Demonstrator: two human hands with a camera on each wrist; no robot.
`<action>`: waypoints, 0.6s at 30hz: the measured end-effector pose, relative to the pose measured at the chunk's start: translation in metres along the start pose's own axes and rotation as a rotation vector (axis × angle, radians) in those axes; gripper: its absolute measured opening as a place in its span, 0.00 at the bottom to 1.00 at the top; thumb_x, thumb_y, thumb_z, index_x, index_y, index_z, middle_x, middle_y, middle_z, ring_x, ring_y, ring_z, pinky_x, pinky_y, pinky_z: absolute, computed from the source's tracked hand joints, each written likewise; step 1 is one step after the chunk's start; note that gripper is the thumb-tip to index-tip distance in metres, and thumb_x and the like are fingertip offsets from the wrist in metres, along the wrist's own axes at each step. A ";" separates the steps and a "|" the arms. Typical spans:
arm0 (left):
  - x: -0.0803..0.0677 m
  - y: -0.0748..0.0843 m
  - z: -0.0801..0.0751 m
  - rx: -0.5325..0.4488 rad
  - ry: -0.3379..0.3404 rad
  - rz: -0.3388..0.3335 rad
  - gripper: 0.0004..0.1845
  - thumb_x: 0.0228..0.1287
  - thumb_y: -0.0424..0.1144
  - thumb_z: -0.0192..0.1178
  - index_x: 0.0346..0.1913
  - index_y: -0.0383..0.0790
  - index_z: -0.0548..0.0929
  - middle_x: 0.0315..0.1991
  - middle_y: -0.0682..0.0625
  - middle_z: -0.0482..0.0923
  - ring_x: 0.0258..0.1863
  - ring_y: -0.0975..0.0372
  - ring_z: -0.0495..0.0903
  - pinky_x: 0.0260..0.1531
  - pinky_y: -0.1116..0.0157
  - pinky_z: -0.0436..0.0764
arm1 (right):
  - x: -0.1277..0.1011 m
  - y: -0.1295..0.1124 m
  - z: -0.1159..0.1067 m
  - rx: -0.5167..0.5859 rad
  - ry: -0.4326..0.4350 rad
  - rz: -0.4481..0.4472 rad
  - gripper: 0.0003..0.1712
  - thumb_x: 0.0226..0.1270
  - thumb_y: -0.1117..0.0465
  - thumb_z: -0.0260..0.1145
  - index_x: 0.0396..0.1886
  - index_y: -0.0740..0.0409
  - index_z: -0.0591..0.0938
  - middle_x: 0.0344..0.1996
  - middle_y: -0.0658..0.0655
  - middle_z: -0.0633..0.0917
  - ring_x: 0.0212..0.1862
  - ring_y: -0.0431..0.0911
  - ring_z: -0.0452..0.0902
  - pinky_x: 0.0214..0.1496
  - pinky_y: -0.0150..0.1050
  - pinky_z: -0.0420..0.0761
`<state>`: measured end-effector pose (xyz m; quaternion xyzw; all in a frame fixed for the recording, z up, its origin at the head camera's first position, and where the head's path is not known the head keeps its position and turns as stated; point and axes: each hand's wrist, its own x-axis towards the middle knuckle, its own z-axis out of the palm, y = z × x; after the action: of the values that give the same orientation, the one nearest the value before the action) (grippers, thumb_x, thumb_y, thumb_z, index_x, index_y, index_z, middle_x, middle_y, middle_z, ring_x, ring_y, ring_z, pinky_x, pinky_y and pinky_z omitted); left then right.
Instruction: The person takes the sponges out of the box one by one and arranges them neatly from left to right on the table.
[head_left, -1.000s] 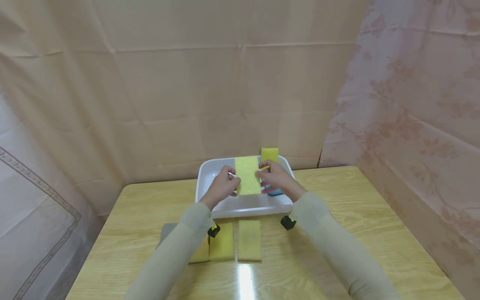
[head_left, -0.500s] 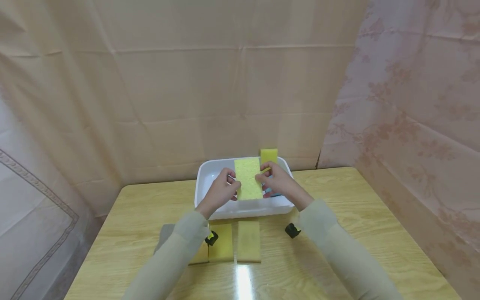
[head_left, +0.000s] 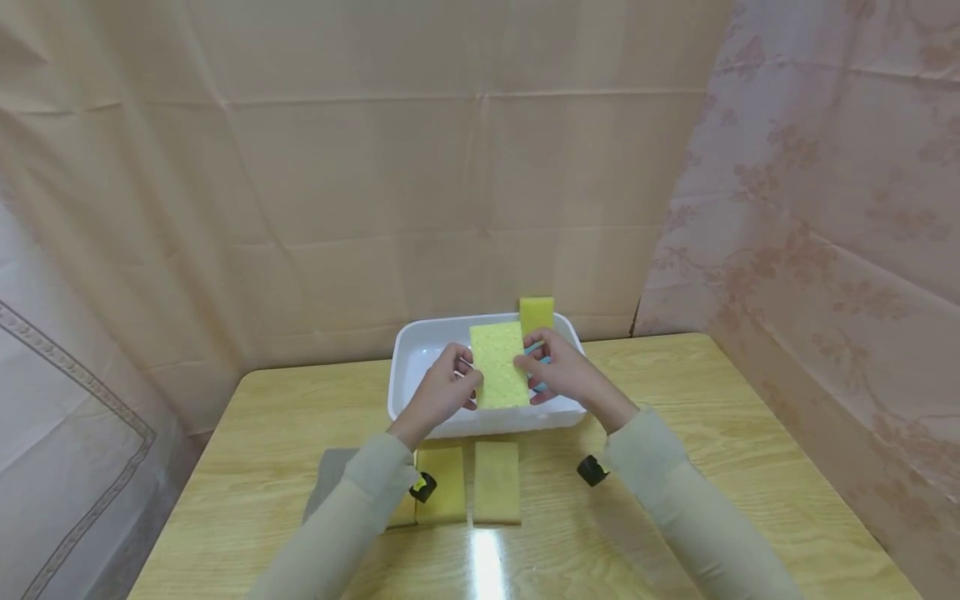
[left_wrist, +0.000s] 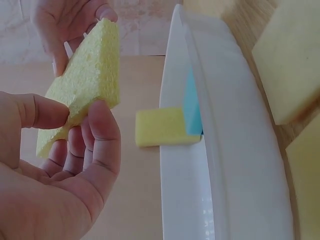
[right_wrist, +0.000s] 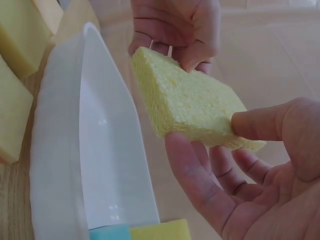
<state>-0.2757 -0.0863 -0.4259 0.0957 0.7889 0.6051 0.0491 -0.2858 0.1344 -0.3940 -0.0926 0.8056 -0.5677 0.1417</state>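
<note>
A pale yellow sponge [head_left: 500,367] with a porous face is held up over the white tray [head_left: 487,423]. My left hand [head_left: 442,387] pinches its left edge between thumb and fingers. At the opposite edge, my right hand [head_left: 564,371] pinches it the same way. In the right wrist view the sponge [right_wrist: 195,102] looks thick and is tilted, with both hands on it. Inside the tray at the right sits a blue piece [left_wrist: 192,107], partly hidden by my right hand in the head view. Beside it a yellow sponge [head_left: 537,312] sticks up above the tray's back rim.
In front of the tray, a yellow sponge [head_left: 442,483] and a duller yellow one [head_left: 497,483] lie on the wooden table [head_left: 675,433]. A grey piece [head_left: 327,475] lies farther left, partly under my left sleeve. A curtain [head_left: 360,208] hangs behind the table.
Both hands and the sponge between them have come slightly down and closer in the head view. The tray and the sponges on the table stay in place.
</note>
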 end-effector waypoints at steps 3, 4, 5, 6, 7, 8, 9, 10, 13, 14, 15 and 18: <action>-0.001 0.000 0.001 -0.004 -0.006 0.009 0.15 0.62 0.33 0.55 0.52 0.36 0.70 0.41 0.43 0.75 0.27 0.57 0.80 0.29 0.57 0.87 | -0.005 -0.003 0.000 -0.002 -0.006 -0.002 0.25 0.76 0.57 0.63 0.62 0.64 0.65 0.49 0.66 0.75 0.39 0.59 0.81 0.36 0.50 0.88; -0.002 0.000 0.001 -0.007 -0.007 0.011 0.15 0.61 0.32 0.55 0.51 0.36 0.70 0.41 0.43 0.74 0.27 0.57 0.80 0.29 0.57 0.87 | -0.006 -0.002 0.000 -0.003 -0.008 -0.006 0.25 0.76 0.57 0.63 0.63 0.64 0.65 0.49 0.66 0.75 0.39 0.59 0.81 0.36 0.50 0.88; -0.003 0.000 0.001 -0.011 -0.009 0.012 0.15 0.61 0.32 0.54 0.51 0.36 0.70 0.41 0.43 0.74 0.27 0.57 0.80 0.29 0.57 0.87 | -0.007 -0.002 0.000 -0.003 -0.009 -0.008 0.25 0.76 0.57 0.63 0.63 0.64 0.65 0.49 0.66 0.75 0.39 0.60 0.81 0.36 0.50 0.88; -0.004 0.000 0.002 -0.017 -0.010 0.012 0.15 0.61 0.32 0.54 0.51 0.36 0.70 0.41 0.43 0.74 0.27 0.57 0.80 0.29 0.57 0.87 | -0.008 -0.001 0.000 -0.002 -0.011 -0.010 0.25 0.77 0.57 0.63 0.63 0.64 0.65 0.49 0.66 0.75 0.39 0.59 0.81 0.36 0.50 0.88; -0.005 0.000 0.003 -0.023 -0.011 0.009 0.15 0.61 0.32 0.54 0.51 0.36 0.70 0.40 0.43 0.74 0.27 0.57 0.79 0.29 0.57 0.87 | -0.008 0.000 0.000 -0.002 -0.011 -0.009 0.25 0.77 0.57 0.62 0.63 0.64 0.65 0.49 0.66 0.75 0.39 0.59 0.81 0.37 0.50 0.88; -0.006 0.001 0.003 -0.030 -0.013 0.009 0.15 0.61 0.32 0.54 0.51 0.36 0.70 0.40 0.43 0.74 0.27 0.57 0.79 0.29 0.57 0.87 | -0.009 0.001 0.000 -0.001 -0.011 -0.006 0.24 0.77 0.57 0.62 0.62 0.64 0.65 0.49 0.66 0.74 0.39 0.59 0.81 0.37 0.50 0.88; -0.007 0.001 0.004 -0.036 -0.013 0.008 0.15 0.60 0.31 0.54 0.50 0.36 0.70 0.40 0.43 0.73 0.27 0.57 0.79 0.29 0.57 0.87 | -0.009 0.002 0.000 0.000 -0.011 -0.008 0.24 0.77 0.57 0.63 0.62 0.64 0.65 0.49 0.66 0.74 0.38 0.57 0.81 0.36 0.49 0.88; -0.008 0.001 0.004 -0.040 -0.015 0.007 0.15 0.60 0.31 0.54 0.50 0.36 0.70 0.40 0.43 0.73 0.27 0.57 0.79 0.29 0.58 0.87 | -0.008 0.006 -0.001 0.002 -0.011 -0.012 0.24 0.76 0.57 0.63 0.61 0.63 0.65 0.49 0.66 0.74 0.38 0.57 0.81 0.36 0.49 0.88; -0.009 0.000 0.005 -0.050 -0.015 0.004 0.15 0.60 0.31 0.54 0.50 0.36 0.70 0.40 0.43 0.73 0.27 0.57 0.79 0.30 0.56 0.87 | -0.009 0.008 -0.001 0.002 -0.012 -0.019 0.24 0.76 0.57 0.63 0.61 0.64 0.65 0.49 0.66 0.75 0.37 0.57 0.81 0.36 0.49 0.88; -0.009 0.000 0.005 -0.053 -0.016 0.003 0.15 0.60 0.31 0.55 0.50 0.36 0.70 0.40 0.43 0.73 0.27 0.57 0.79 0.30 0.56 0.87 | -0.010 0.009 -0.001 0.000 -0.012 -0.022 0.24 0.76 0.57 0.63 0.61 0.64 0.65 0.49 0.66 0.75 0.37 0.57 0.81 0.36 0.50 0.88; -0.009 -0.001 0.005 -0.055 -0.017 0.000 0.15 0.60 0.31 0.55 0.50 0.36 0.71 0.40 0.43 0.73 0.27 0.57 0.79 0.30 0.56 0.87 | -0.010 0.009 -0.001 -0.002 -0.012 -0.023 0.23 0.76 0.57 0.63 0.60 0.64 0.66 0.48 0.67 0.75 0.37 0.57 0.81 0.36 0.50 0.88; -0.010 -0.002 0.006 -0.058 -0.024 -0.007 0.15 0.61 0.32 0.55 0.51 0.36 0.71 0.40 0.44 0.73 0.27 0.57 0.79 0.31 0.56 0.87 | -0.013 0.009 -0.001 -0.010 -0.011 -0.023 0.23 0.76 0.57 0.62 0.60 0.63 0.66 0.48 0.66 0.76 0.36 0.55 0.82 0.36 0.51 0.88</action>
<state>-0.2646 -0.0831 -0.4299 0.0989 0.7706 0.6264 0.0634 -0.2739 0.1424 -0.4008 -0.1055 0.8066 -0.5647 0.1392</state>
